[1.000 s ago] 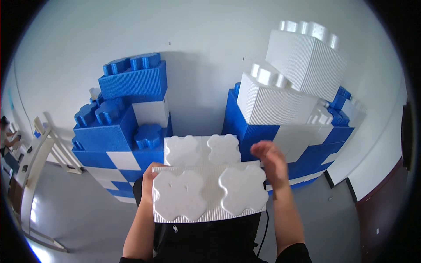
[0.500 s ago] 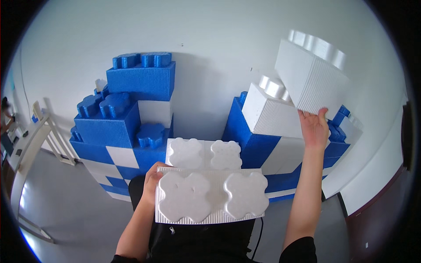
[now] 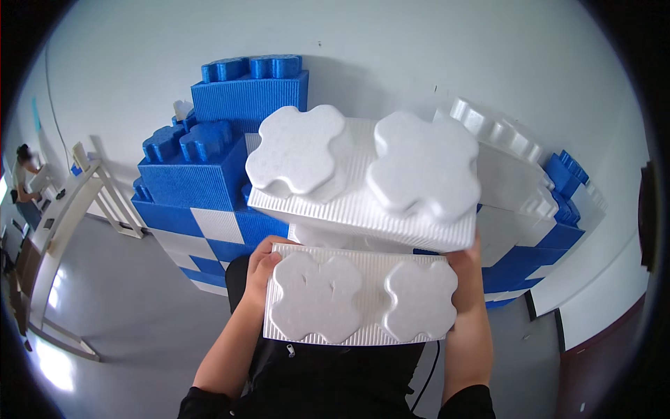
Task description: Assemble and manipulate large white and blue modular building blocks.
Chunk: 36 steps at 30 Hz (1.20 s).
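My left hand (image 3: 265, 269) is closed on the left end of a large white toy building block (image 3: 373, 293), its thumb at the edge. This block lies before my body, its two clover-shaped studs facing up at me. Just beyond it, a second white building block (image 3: 359, 157) hangs tilted, studs also toward me. My right hand (image 3: 464, 258) grips that block at its lower right corner; most of the fingers are hidden behind the blocks. A further white surface (image 3: 321, 237) shows in the gap between the two blocks, mostly covered.
Blue and white blocks are piled in a stepped left stack (image 3: 181, 185) and a right stack (image 3: 516, 265) against the wall (image 3: 391, 49). A white frame-like stand (image 3: 66, 237) is at left. Another person (image 3: 29, 178) is in the far left background.
My right hand has brought its white block down and left from above the right stack to in front of me. The left hand keeps its block; the view has shifted slightly.
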Available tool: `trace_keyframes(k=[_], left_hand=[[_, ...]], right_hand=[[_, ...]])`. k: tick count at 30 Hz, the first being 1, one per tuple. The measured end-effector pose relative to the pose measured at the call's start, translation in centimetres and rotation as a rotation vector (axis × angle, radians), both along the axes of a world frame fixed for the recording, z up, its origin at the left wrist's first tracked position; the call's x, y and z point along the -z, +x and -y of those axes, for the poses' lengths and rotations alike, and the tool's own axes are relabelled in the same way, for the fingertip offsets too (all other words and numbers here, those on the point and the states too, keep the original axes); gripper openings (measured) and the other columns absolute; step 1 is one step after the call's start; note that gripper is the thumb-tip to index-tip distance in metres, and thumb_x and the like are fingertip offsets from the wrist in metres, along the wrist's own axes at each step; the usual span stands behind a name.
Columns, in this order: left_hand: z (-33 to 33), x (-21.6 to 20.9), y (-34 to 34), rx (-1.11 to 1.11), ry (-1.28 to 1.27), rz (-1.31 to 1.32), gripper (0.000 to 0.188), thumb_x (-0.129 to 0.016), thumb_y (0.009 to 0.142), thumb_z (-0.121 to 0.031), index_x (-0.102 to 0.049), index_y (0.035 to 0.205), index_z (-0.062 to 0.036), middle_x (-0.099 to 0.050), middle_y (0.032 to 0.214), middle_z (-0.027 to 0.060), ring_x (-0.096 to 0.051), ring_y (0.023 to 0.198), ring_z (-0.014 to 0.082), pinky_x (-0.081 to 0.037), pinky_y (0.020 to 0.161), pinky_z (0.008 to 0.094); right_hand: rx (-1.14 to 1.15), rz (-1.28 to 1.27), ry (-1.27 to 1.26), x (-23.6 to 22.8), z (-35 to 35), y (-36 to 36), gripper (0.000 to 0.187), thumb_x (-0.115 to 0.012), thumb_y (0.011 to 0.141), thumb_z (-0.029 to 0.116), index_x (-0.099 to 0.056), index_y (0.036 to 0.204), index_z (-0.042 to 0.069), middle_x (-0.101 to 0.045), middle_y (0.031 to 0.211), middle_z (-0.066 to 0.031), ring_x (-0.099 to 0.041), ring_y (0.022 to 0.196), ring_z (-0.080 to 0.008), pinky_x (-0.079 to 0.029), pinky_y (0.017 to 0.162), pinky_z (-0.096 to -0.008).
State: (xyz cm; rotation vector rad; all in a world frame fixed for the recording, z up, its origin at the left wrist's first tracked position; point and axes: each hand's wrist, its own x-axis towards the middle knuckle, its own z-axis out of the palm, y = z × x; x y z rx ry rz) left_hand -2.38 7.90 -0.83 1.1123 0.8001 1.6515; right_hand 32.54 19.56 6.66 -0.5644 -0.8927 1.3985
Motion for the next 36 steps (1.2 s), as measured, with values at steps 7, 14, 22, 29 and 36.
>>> trace_keyframes(k=[7,14,22,29,36], left_hand=[[0.0,0.7,-1.6,-0.681,0.337,-0.248,0.056,-0.053,0.093,-0.044,-0.041,0.127,-0.0014,-0.044,0.128,0.0147,-0.042,0.123,0.0235,-0.032,0.107,0.0423],[-2.8,-5.6,-0.9,-0.266,0.166,-0.246,0.091,-0.054,0.083,-0.049,-0.017,0.157,-0.0104,-0.02,0.16,0.0157,-0.021,0.147,0.032,-0.014,0.119,0.0448],[-2.9,-6.4,0.2,0.051,0.063,-0.175,0.102,-0.062,0.079,-0.04,-0.006,0.159,-0.0094,-0.011,0.162,0.02,-0.009,0.151,0.036,-0.008,0.121,0.0453],[-2.8,-7.0,0.7,0.08,0.046,-0.145,0.101,-0.061,0.077,-0.033,-0.007,0.159,-0.0093,-0.011,0.163,0.0198,-0.011,0.15,0.0357,-0.008,0.121,0.0439],[-2.9,-6.0,0.1,0.092,0.054,-0.01,0.101,-0.062,0.076,-0.032,-0.008,0.158,-0.0059,-0.014,0.162,0.0187,-0.012,0.151,0.0325,-0.01,0.121,0.0408]], right_hand=[[0.04,0.032,-0.249,-1.9,0.3,-1.6,0.038,-0.04,0.101,0.019,-0.058,0.125,-0.005,-0.067,0.116,-0.015,-0.066,0.106,-0.0245,-0.053,0.092,-0.0365],[0.078,0.292,-0.104,-1.9,1.5,-1.0,0.041,-0.039,0.101,0.021,-0.054,0.13,-0.004,-0.064,0.122,-0.0144,-0.062,0.113,-0.0229,-0.049,0.097,-0.0358],[-0.238,0.323,0.081,0.0,3.6,1.3,0.068,-0.053,0.092,0.031,-0.034,0.148,-0.001,-0.052,0.14,-0.0128,-0.05,0.128,-0.0236,-0.035,0.109,-0.0359],[-0.149,0.29,-0.005,-1.2,6.4,-0.8,0.068,-0.055,0.089,0.031,-0.039,0.146,-0.001,-0.052,0.139,-0.013,-0.048,0.129,-0.0231,-0.035,0.108,-0.0341],[-0.14,0.343,0.064,-1.7,6.4,-1.8,0.067,-0.052,0.091,0.03,-0.036,0.148,-0.003,-0.048,0.143,-0.0141,-0.046,0.131,-0.023,-0.033,0.109,-0.032]])
